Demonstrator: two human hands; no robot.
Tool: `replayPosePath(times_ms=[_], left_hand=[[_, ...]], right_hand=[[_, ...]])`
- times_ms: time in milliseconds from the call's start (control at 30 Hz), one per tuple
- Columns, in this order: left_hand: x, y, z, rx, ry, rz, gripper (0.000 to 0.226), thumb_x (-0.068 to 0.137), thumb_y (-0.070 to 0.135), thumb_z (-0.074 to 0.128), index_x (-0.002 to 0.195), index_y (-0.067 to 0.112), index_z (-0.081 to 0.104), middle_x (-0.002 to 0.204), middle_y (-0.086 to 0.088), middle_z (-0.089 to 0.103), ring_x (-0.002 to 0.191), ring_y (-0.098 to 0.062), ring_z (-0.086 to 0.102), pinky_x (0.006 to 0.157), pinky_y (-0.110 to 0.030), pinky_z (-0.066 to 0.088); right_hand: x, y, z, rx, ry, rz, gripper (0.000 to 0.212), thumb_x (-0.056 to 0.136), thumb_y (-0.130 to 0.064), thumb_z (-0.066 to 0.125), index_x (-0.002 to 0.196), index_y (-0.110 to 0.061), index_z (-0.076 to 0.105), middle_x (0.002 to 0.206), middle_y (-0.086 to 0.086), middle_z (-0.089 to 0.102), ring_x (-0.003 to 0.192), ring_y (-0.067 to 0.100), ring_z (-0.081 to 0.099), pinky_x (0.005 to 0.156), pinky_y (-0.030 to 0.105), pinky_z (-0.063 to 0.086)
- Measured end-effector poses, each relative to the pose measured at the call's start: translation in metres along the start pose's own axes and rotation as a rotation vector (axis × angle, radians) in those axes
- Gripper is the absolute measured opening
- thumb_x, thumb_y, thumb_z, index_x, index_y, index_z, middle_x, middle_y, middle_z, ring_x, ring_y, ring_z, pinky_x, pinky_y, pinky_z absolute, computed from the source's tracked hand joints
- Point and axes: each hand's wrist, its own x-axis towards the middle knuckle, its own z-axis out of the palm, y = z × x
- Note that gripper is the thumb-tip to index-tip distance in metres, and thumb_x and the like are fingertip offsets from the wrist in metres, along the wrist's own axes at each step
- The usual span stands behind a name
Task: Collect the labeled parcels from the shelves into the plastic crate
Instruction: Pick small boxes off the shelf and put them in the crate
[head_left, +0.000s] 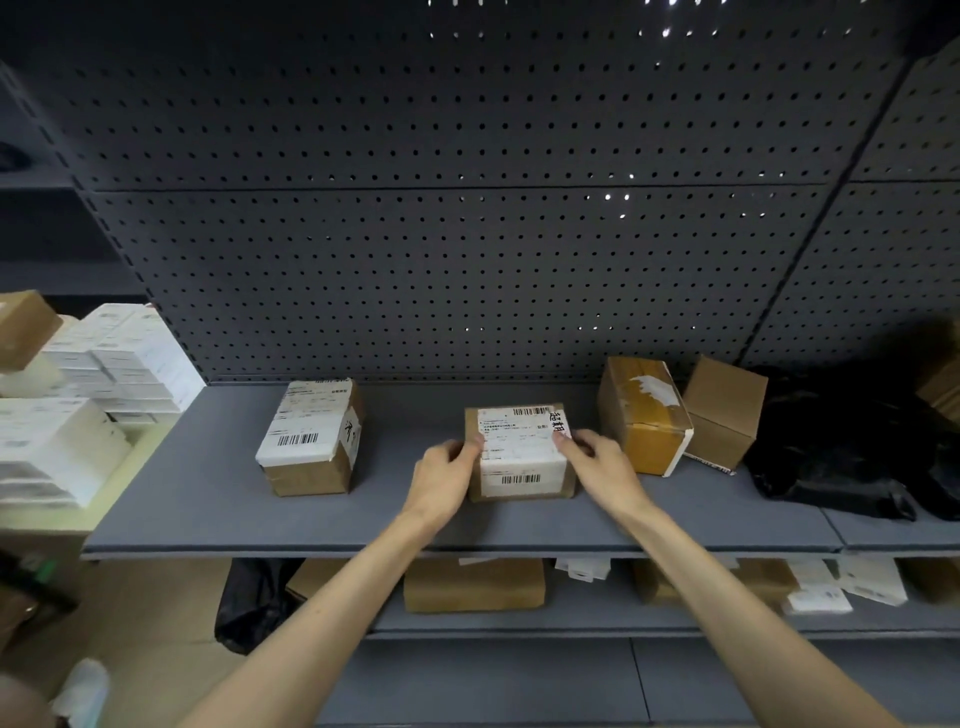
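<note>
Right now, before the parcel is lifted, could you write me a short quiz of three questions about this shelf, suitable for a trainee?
1. True or false: the left hand and the right hand both grip the brown cardboard parcel with the white barcode label, in the middle of the grey metal shelf.
2. What lies at the right end of this shelf? A: a black plastic bag; B: a red bucket; C: a glass bottle.
3. Fill in: the second labelled brown parcel stands to the ____ of the gripped one, not touching it.
Key: 1 true; 2 A; 3 left.
</note>
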Motion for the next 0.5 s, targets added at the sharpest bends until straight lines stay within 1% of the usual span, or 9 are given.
replayPosePath(times_ms=[33,67,133,200,267,300,433,500], left_hand=[[-0.001,0.001,0.001,0.004,-0.005,0.001,0.043,0.101,0.053,0.049,0.126,0.023,0.066,0.12,0.004,0.072,0.113,-0.016,0.065,0.103,-0.043,0.051],[-0.001,0.001,0.002,0.001,-0.013,0.007,0.043,0.101,0.053,0.049,0.13,0.025,0.065,0.12,0.006,0.072,0.114,-0.015,0.064,0.104,-0.043,0.051],[-0.002,0.004,0.003,-0.037,-0.041,0.032,0.046,0.101,0.052,0.049,0.14,0.029,0.057,0.124,0.012,0.069,0.12,-0.013,0.061,0.108,-0.043,0.047],[-0.001,0.007,0.004,-0.086,-0.055,0.068,0.057,0.099,0.058,0.05,0.15,0.034,0.045,0.133,0.016,0.065,0.128,-0.01,0.057,0.114,-0.045,0.042],[0.002,0.011,0.003,-0.125,-0.053,0.119,0.068,0.092,0.066,0.05,0.153,0.039,0.038,0.135,0.018,0.063,0.13,-0.006,0.055,0.116,-0.047,0.04],[0.004,0.017,0.001,-0.145,-0.046,0.15,0.069,0.091,0.066,0.051,0.153,0.039,0.037,0.135,0.019,0.063,0.13,-0.005,0.056,0.116,-0.047,0.039],[0.001,0.062,-0.012,-0.199,0.014,0.289,0.056,0.104,0.044,0.048,0.157,0.032,0.032,0.143,0.011,0.059,0.132,-0.006,0.053,0.118,-0.041,0.037],[0.003,0.084,-0.021,-0.218,0.043,0.358,0.054,0.105,0.041,0.047,0.156,0.032,0.032,0.144,0.01,0.058,0.132,-0.006,0.053,0.118,-0.04,0.038]], right_hand=[[-0.001,0.002,0.0,0.028,0.001,0.0,0.038,0.102,-0.035,0.051,0.129,-0.01,0.058,0.123,0.003,0.066,0.105,0.012,0.063,0.075,0.012,0.048],[-0.001,0.002,0.0,0.051,0.001,-0.002,0.038,0.102,-0.036,0.051,0.131,-0.012,0.056,0.125,0.004,0.066,0.111,0.014,0.062,0.084,0.018,0.05],[-0.003,0.001,0.0,0.108,-0.008,-0.01,0.04,0.102,-0.036,0.05,0.138,-0.018,0.049,0.132,0.001,0.063,0.121,0.015,0.058,0.101,0.03,0.047],[-0.005,-0.003,0.0,0.162,0.008,-0.033,0.044,0.103,-0.035,0.049,0.144,-0.023,0.042,0.136,-0.004,0.059,0.126,0.012,0.053,0.108,0.032,0.041],[-0.004,-0.011,-0.003,0.195,0.039,-0.079,0.044,0.104,-0.033,0.048,0.146,-0.025,0.04,0.136,-0.007,0.058,0.127,0.009,0.051,0.106,0.026,0.037],[-0.003,-0.018,-0.006,0.209,0.055,-0.107,0.043,0.104,-0.032,0.047,0.146,-0.026,0.04,0.135,-0.009,0.058,0.126,0.007,0.051,0.103,0.024,0.036],[0.007,-0.053,-0.02,0.246,0.12,-0.232,0.03,0.104,-0.03,0.047,0.133,-0.038,0.044,0.126,-0.018,0.059,0.12,-0.001,0.051,0.096,0.014,0.035],[0.012,-0.074,-0.028,0.268,0.15,-0.295,0.029,0.104,-0.03,0.048,0.131,-0.039,0.044,0.121,-0.023,0.059,0.117,-0.006,0.052,0.094,0.01,0.036]])
